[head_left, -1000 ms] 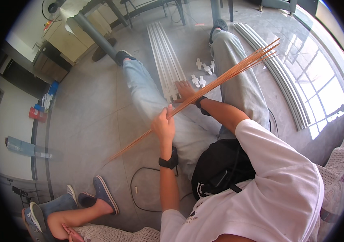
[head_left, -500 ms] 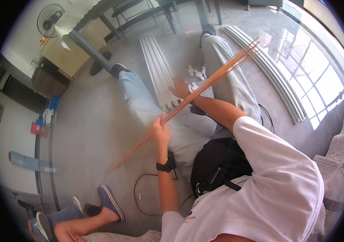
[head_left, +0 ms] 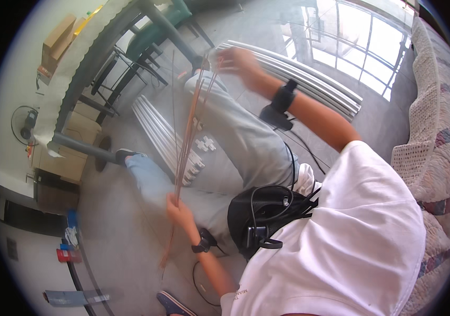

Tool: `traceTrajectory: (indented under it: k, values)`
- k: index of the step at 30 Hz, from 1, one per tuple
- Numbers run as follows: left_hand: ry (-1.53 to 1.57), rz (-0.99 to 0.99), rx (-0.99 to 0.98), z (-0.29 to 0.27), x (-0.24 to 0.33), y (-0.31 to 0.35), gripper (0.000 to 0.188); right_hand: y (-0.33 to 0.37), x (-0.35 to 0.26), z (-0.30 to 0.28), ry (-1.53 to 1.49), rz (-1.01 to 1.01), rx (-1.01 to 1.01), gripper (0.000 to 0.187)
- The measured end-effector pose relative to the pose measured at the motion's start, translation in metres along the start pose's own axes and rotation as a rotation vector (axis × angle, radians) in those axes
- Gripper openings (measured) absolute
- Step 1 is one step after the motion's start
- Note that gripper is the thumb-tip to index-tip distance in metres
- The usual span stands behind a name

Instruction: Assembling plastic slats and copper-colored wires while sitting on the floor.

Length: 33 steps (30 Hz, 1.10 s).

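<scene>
A bundle of long, thin copper-coloured rods (head_left: 187,142) stands steeply tilted across my lap, its tips fanned apart at the top. My left hand (head_left: 179,211) is closed round it near the lower part. By the upper tips is my right hand (head_left: 238,64), its fingers blurred by motion; whether they touch a rod I cannot make out. Between my legs lie white plastic strips (head_left: 156,129) side by side, with small white connector pieces (head_left: 204,143) next to them. Both wrists wear black straps with a small device.
More white and grey strips (head_left: 299,79) lie beyond my right leg. A patterned sofa cover (head_left: 420,142) is at the right. A table with a pale cloth (head_left: 72,100) and a green chair (head_left: 167,23) stand far left. A black bag (head_left: 256,210) with cables rests on my lap.
My right hand has moved from beside the strips up to the rods' upper tips. The bundle has swung from slanting right to nearly upright, its tips spreading. The whole view has turned right.
</scene>
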<state>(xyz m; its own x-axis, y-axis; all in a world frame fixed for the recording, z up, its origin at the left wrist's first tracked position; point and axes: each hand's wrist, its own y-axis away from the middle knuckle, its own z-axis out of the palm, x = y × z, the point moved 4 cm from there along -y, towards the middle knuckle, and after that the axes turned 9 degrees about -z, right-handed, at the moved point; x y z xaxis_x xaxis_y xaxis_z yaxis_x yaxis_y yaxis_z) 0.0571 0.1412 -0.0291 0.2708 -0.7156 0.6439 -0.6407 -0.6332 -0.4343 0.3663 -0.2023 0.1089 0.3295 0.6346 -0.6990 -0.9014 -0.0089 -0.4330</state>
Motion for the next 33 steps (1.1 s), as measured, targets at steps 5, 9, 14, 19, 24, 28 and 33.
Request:
traceTrajectory:
  k: [5, 9, 14, 19, 24, 28, 33]
  values:
    - [-0.044, 0.033, 0.023, 0.0, 0.003, -0.004, 0.03, -0.002, -0.03, -0.232, 1.653, -0.09, 0.042, 0.042]
    - [-0.139, -0.009, 0.044, -0.004, 0.016, -0.006, 0.03, 0.095, -0.009, -0.353, 1.952, 0.284, 0.021, 0.063]
    - [-0.188, 0.074, 0.16, -0.011, 0.036, -0.003, 0.046, 0.144, -0.022, -0.366, 2.042, -0.053, 0.129, 0.047]
    - [-0.228, 0.099, 0.142, -0.017, 0.044, 0.0, 0.044, 0.114, -0.035, -0.357, 2.09, -0.007, 0.048, 0.042]
    - [-0.172, 0.086, 0.107, -0.021, 0.053, 0.001, 0.038, 0.1, -0.048, -0.363, 1.863, 0.049, -0.033, 0.043]
    - [-0.222, 0.087, 0.102, -0.025, 0.06, 0.004, 0.04, 0.095, -0.044, -0.372, 1.715, 0.189, -0.22, 0.055]
    - [-0.165, 0.188, 0.162, -0.033, 0.073, 0.018, 0.032, 0.106, -0.026, -0.395, 1.717, 0.232, -0.229, 0.035]
